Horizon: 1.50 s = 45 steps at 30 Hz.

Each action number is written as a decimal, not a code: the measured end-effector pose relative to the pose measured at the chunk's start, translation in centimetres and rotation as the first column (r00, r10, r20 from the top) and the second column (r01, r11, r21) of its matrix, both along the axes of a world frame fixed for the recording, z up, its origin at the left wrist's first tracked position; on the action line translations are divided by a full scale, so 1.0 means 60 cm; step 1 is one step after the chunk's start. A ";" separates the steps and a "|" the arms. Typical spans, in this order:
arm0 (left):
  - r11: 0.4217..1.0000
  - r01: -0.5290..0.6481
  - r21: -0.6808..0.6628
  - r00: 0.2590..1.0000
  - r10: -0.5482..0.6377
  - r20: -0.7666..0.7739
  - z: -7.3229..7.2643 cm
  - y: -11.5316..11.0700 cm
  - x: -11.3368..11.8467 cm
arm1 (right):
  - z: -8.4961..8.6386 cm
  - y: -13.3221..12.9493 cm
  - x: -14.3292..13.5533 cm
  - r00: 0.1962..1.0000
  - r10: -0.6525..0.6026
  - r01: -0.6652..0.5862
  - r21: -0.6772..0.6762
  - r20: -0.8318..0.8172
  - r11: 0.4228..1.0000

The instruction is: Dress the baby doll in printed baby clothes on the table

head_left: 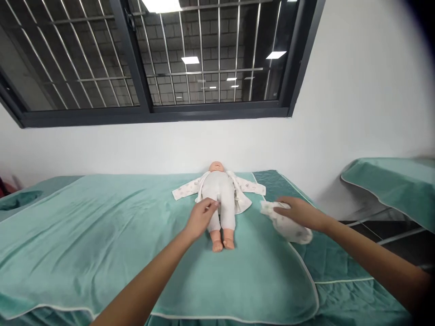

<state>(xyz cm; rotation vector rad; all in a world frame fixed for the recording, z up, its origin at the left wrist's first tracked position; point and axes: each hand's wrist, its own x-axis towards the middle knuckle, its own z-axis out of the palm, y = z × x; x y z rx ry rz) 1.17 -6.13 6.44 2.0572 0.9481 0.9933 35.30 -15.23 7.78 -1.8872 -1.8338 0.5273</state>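
Observation:
A baby doll [218, 185] lies on its back on the green blanket, head towards the wall and bare feet towards me. An open white printed jacket [242, 201] is on it, with both sleeves spread out sideways. The doll's body and legs are pale white. My left hand [200, 220] is over the doll's leg, its fingers curled together; what they pinch, if anything, is hidden. To the right of the doll, my right hand [299, 213] grips a bunched white printed baby garment [288, 228], just over the blanket's edge.
The green blanket [112, 253] with pale piping covers the bed over a darker green quilted cover [340, 258]. Behind stand a white wall [136, 149] and a dark-framed barred window [217, 111]. Another green-covered surface [390, 181] is at the right.

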 end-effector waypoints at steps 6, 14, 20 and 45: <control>0.930 0.271 -0.246 0.957 -0.234 0.170 0.070 -0.072 0.044 | 0.125 -0.004 -0.149 0.726 0.342 -0.262 0.220 -0.597 0.940; 0.967 0.078 -0.242 0.966 -0.013 0.259 0.141 -0.067 -0.024 | 0.159 0.006 -0.186 0.771 0.328 -0.186 0.299 -0.546 0.936; 0.828 0.155 -0.538 0.901 0.105 0.421 0.181 -0.050 -0.058 | 0.117 -0.035 -0.253 0.926 0.347 -0.364 0.594 0.148 0.718; 0.947 0.320 -0.015 0.899 -0.299 0.319 0.261 -0.102 -0.019 | 0.251 -0.030 -0.274 0.657 0.438 -0.187 0.430 -0.614 0.883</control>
